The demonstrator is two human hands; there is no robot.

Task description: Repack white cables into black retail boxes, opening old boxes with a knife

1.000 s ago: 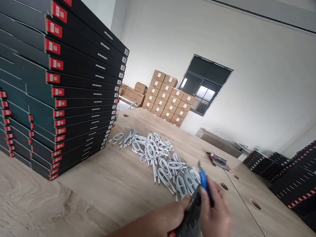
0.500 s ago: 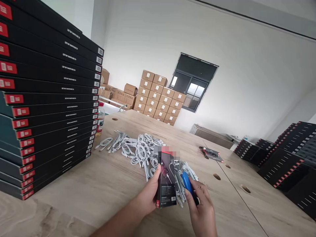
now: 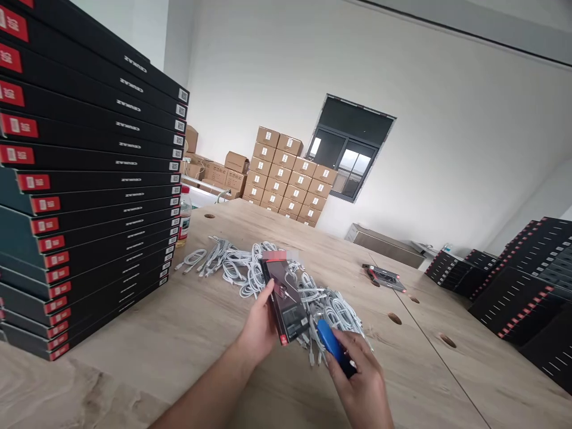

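My left hand [image 3: 261, 325] is closed round a slim black retail box [image 3: 286, 298] with a red top edge, its printed back towards me. The box is tilted over a pile of coiled white cables [image 3: 243, 262]. Just right of the box, my right hand [image 3: 357, 375] grips a blue-and-black handheld tool [image 3: 329, 339]. Its front end looks clear and points at the cables; its exact kind cannot be made out. More cable coils lie behind and under both held things.
A tall stack of flat black boxes [image 3: 111, 196] stands at the left, with a red-capped bottle [image 3: 184, 217] behind. Packages [image 3: 384, 277] lie further right on the wooden table [image 3: 179, 333]. Black box stacks [image 3: 513, 286] line the right; cardboard cartons [image 3: 286, 176] rise behind.
The black box has moved left and up with my left hand and now leans to the left. My right hand has shifted slightly left with the blue tool.
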